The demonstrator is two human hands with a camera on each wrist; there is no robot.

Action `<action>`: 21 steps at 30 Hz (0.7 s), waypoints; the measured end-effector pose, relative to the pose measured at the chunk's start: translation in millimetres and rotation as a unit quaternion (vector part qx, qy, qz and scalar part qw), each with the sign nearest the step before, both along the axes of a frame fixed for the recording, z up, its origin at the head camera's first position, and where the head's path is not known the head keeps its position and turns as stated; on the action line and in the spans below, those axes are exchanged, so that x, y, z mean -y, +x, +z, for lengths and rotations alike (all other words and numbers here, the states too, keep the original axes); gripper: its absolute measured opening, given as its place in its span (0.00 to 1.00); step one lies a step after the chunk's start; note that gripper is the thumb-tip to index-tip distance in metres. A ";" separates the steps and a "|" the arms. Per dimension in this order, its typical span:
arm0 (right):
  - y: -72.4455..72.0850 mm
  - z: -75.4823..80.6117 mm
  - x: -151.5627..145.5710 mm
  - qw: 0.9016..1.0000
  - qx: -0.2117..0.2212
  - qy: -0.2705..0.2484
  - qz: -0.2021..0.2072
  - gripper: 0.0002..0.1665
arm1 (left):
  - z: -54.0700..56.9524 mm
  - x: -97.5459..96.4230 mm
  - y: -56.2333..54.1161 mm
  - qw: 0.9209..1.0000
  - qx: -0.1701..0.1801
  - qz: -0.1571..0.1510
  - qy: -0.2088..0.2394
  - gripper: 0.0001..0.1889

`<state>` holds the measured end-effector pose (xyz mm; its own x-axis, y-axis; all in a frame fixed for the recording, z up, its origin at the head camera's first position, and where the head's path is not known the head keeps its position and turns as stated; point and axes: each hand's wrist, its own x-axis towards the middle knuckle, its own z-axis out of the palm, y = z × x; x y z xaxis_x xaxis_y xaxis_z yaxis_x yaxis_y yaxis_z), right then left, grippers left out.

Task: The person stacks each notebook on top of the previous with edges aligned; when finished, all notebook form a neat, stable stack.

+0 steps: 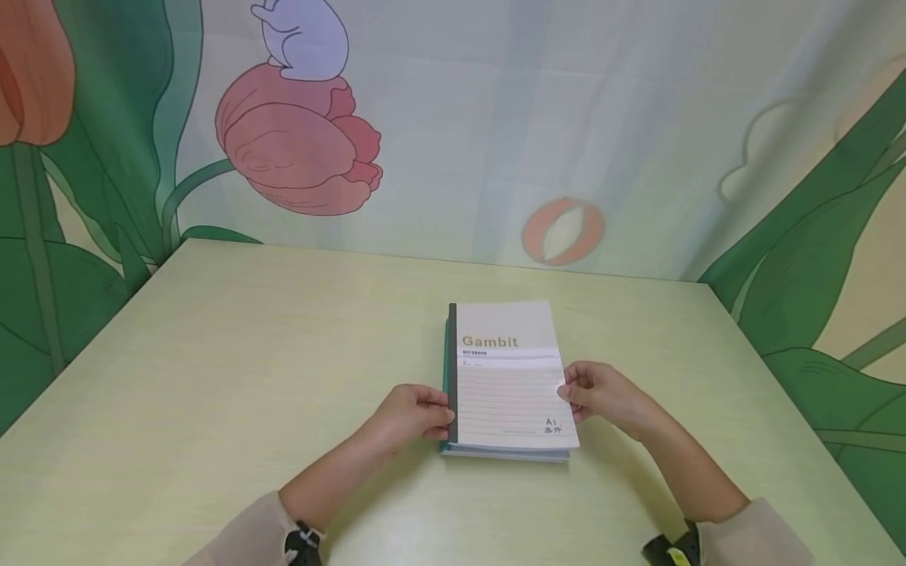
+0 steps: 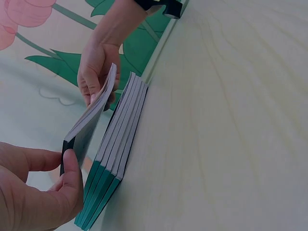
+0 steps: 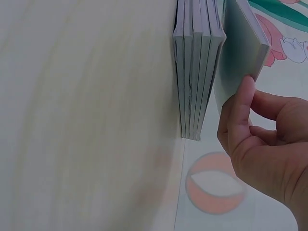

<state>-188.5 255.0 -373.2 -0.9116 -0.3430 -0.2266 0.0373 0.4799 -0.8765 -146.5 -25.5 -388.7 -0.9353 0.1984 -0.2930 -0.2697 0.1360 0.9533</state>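
A white notebook (image 1: 506,393) with a dark spine strip and the word "Gambit" on its cover is held between both hands. At its spine edge, my left hand (image 1: 418,412) pinches it with thumb and fingers. My right hand (image 1: 602,395) grips the opposite edge, thumb on top of the cover. Both wrist views show a gap between this notebook and the stack of notebooks (image 2: 120,130) beneath it. Teal spines face the left side of that stack, and its pale page edges (image 3: 195,86) show in the right wrist view.
The pale wood-grain table (image 1: 233,354) carries the stack near its middle. Behind it hangs a curtain (image 1: 453,134) printed with tulips, leaves and a white animal. Dark wrist straps (image 1: 304,544) sit at both sleeves.
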 end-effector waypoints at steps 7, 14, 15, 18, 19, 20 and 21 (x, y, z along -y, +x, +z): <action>-1.8 -2.6 -0.6 1.000 0.011 0.009 0.005 0.07 | -4.7 -1.4 -1.9 1.000 0.002 -0.008 0.007 0.14; -3.7 -1.5 -0.7 1.000 0.022 0.011 0.015 0.06 | -6.3 -2.1 -3.9 1.000 0.008 -0.005 0.004 0.14; -3.8 -1.6 -0.8 1.000 0.023 0.011 0.015 0.06 | -6.3 -2.1 -3.6 1.000 0.007 -0.004 0.006 0.14; -3.8 -2.5 -1.1 0.999 0.021 0.014 0.022 0.06 | -7.1 -2.2 -2.7 1.000 0.002 -0.003 0.012 0.15; -3.7 -2.6 -1.0 0.999 0.021 0.015 0.022 0.06 | -7.5 -2.2 -2.5 1.000 -0.001 -0.003 0.014 0.15; -3.7 -3.2 -1.2 0.999 0.021 0.017 0.023 0.06 | -7.9 -2.2 -2.3 1.000 -0.003 -0.003 0.016 0.15; -3.5 -3.4 -1.2 0.999 0.021 0.019 0.024 0.06 | -8.3 -2.0 -2.2 1.000 -0.005 -0.004 0.017 0.15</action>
<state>-192.1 256.2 -376.6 -0.8841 -0.3760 -0.2775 0.0501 0.5140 -0.8563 -148.7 -23.5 -397.0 -0.9369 0.2147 -0.2758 -0.2585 0.1055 0.9602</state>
